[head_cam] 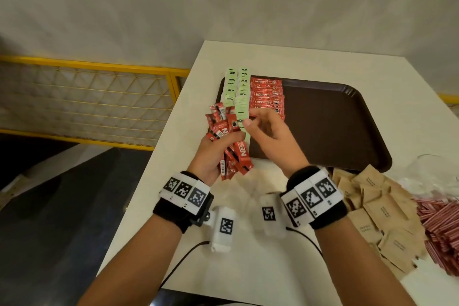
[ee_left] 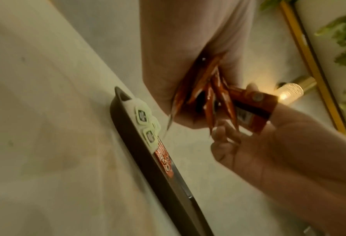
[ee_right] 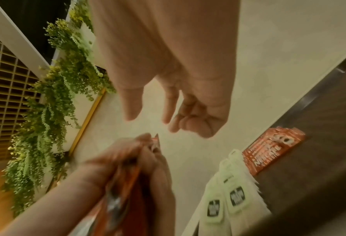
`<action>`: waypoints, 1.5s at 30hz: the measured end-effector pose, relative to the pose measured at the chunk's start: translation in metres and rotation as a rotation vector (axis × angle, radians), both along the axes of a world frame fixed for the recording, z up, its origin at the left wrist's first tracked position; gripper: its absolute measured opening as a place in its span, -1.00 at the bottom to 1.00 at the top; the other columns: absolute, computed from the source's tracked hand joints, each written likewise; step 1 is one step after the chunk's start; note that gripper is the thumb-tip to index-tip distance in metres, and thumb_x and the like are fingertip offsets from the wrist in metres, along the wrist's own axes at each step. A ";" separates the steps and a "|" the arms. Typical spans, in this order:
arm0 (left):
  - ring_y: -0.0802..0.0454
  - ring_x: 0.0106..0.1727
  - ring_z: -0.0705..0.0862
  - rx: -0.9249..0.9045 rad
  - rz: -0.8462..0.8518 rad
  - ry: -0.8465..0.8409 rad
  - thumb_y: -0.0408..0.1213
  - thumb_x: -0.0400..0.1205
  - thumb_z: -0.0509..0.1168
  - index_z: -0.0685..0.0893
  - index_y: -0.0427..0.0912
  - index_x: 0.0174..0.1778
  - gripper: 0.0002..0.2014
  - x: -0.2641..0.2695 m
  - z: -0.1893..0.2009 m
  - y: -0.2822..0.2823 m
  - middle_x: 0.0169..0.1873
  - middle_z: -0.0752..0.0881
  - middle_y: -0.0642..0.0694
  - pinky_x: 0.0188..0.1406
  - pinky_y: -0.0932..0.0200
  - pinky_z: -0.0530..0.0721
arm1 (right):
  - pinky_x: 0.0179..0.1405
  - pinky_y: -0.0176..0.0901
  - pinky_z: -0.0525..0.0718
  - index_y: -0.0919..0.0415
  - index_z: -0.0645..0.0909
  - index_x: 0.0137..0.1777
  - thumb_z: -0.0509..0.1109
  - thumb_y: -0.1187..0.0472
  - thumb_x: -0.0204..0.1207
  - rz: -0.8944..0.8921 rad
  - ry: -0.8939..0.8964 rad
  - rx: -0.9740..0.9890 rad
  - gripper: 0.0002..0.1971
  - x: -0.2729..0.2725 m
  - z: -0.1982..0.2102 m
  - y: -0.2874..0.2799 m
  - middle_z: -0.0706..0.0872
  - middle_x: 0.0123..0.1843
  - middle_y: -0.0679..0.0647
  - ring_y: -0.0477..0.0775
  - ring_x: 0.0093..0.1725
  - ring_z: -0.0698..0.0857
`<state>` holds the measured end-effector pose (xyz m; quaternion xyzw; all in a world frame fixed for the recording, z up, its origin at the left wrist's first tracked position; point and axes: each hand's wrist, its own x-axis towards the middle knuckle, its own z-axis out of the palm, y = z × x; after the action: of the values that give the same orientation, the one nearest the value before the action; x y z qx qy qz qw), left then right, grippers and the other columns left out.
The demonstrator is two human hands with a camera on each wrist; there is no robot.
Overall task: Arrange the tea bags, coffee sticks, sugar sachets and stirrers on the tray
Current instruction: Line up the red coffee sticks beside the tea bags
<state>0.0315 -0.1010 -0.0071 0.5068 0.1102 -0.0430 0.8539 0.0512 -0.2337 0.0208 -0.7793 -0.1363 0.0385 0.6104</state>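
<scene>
Coffee sticks [head_cam: 232, 141] sit bunched in the left hand [head_cam: 211, 156], held tight at frame centre just left of the tray [head_cam: 347, 126]; a laid red row [head_cam: 268, 97] lies beside the tea bags [head_cam: 236, 92] at the tray's upper left. The right hand [head_cam: 268, 136], fingers loosely bent and empty in its wrist view, hovers at the bunch; step judged: drawing off one stick to extend the row. Sugar sachets [head_cam: 377, 206] and stirrers [head_cam: 439, 221] wait lower right, cut off; the left wrist view hints at a fingertip contact I cannot confirm.
</scene>
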 end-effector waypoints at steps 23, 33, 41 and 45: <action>0.11 -0.44 0.67 0.089 -0.018 -0.034 -0.41 0.47 0.42 0.64 -0.19 0.15 -0.68 0.007 0.007 0.014 -0.22 0.78 -0.04 -0.39 0.25 0.70 | -0.34 -0.36 0.71 0.28 0.47 -0.12 0.33 0.40 0.55 0.004 0.399 0.404 -0.91 0.036 0.015 -0.014 0.65 -0.05 0.29 0.11 -0.19 0.68; 0.15 -0.55 0.64 -0.009 0.050 0.044 -0.44 0.47 0.40 0.66 -0.21 -0.08 -0.86 0.019 0.010 0.026 -0.40 0.73 -0.04 -0.56 0.28 0.64 | -0.35 -0.33 0.72 0.27 0.64 -0.17 0.40 0.32 0.41 0.046 0.483 0.518 -0.97 0.040 0.007 -0.047 0.72 -0.24 0.07 -0.11 -0.33 0.68; 0.15 -0.58 0.62 0.137 0.011 0.010 -0.46 0.50 0.41 0.67 -0.15 -0.19 -0.88 0.032 0.015 0.033 -0.45 0.74 -0.01 -0.58 0.29 0.63 | -0.20 -0.24 0.74 0.22 0.67 0.03 0.43 0.26 0.39 0.112 0.424 0.361 -0.79 0.050 0.015 -0.050 0.74 -0.05 0.07 -0.04 -0.10 0.74; 0.15 -0.55 0.64 0.170 -0.031 0.021 -0.43 0.47 0.44 0.68 -0.24 0.08 -0.73 0.036 0.016 0.025 -0.31 0.78 -0.06 -0.54 0.28 0.65 | -0.19 -0.29 0.76 0.34 0.69 -0.04 0.37 0.45 0.47 0.150 0.394 0.286 -0.88 0.051 0.017 -0.042 0.78 -0.19 0.01 -0.08 -0.15 0.76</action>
<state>0.0676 -0.0760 0.0091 0.5788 0.1146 -0.0521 0.8057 0.1021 -0.2754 0.0381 -0.6503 -0.0765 0.2151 0.7245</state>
